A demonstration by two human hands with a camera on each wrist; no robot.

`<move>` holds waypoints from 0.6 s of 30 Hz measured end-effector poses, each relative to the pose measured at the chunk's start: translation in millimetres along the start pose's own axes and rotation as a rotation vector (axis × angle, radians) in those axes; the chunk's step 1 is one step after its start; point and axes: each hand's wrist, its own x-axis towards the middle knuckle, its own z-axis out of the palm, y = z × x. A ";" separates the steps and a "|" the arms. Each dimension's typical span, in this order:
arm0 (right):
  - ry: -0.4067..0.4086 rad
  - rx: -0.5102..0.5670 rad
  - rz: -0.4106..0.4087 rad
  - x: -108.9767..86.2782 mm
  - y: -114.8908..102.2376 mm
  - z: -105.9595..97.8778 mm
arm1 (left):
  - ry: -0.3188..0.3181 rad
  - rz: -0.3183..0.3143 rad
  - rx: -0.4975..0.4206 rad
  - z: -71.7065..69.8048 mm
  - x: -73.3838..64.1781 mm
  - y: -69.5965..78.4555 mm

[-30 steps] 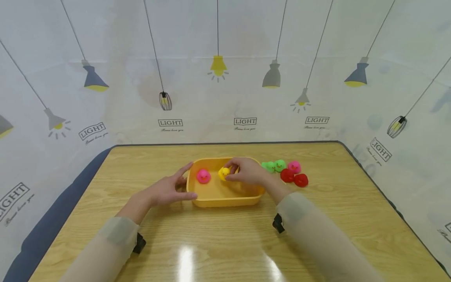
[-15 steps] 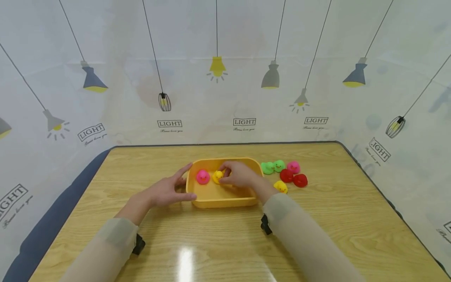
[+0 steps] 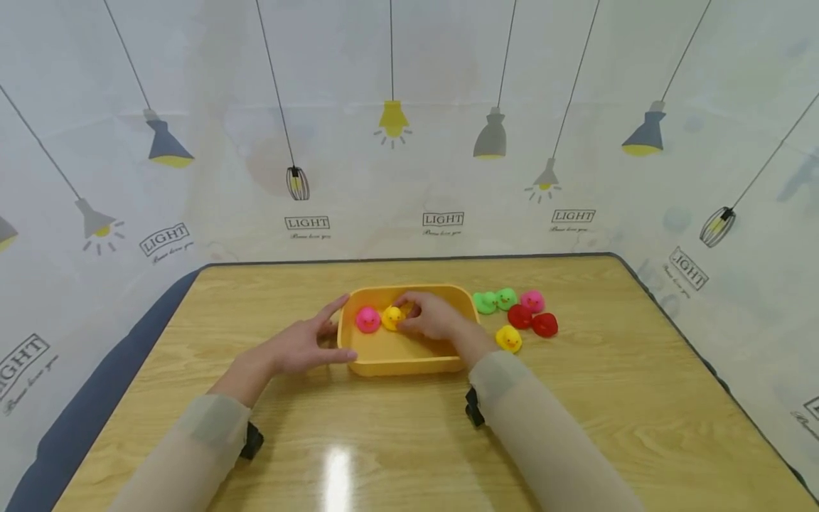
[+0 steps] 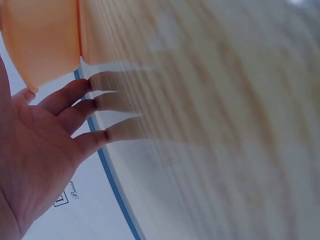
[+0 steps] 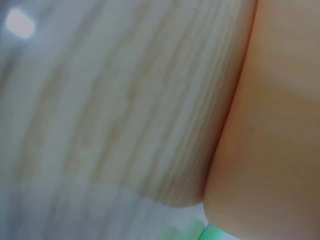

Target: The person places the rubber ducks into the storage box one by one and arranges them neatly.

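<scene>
In the head view, a yellow-orange plastic bin (image 3: 409, 367) sits on the table, with a pink rubber duck (image 3: 367, 320) inside near its left end. My right hand (image 3: 436, 317) reaches into it and pinches a yellow rubber duck (image 3: 391, 318) close beside the pink one. At the bin's left end my left hand (image 3: 299, 346) rests with spread fingers, the index at the far corner and the thumb along the near corner. In the left wrist view that left hand (image 4: 42, 135) shows loose, extended fingers beside the bin wall. The right wrist view shows the bin's outside (image 5: 270, 140); the right hand is out of frame.
Right of the bin lie two green ducks (image 3: 486, 303), another pink duck (image 3: 532, 301), two red ducks (image 3: 545, 325) and a second yellow duck (image 3: 508, 339). The wooden table (image 3: 397, 434) ends at a lamp-patterned cloth (image 3: 358, 156) behind and at the sides.
My right hand has moved left inside the bin, bringing the yellow duck from the middle up beside the pink one. The second yellow duck outside has come into sight. The left hand stays put.
</scene>
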 end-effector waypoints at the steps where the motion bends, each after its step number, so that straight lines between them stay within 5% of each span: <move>1: 0.007 -0.003 -0.002 0.5 0.0 -0.5 | 0.001 0.001 0.001 -0.4 0.5 0.0; 18: 0.004 0.000 0.017 -0.6 -0.8 0.3 | 0.006 0.006 0.016 -0.6 4.2 -3.0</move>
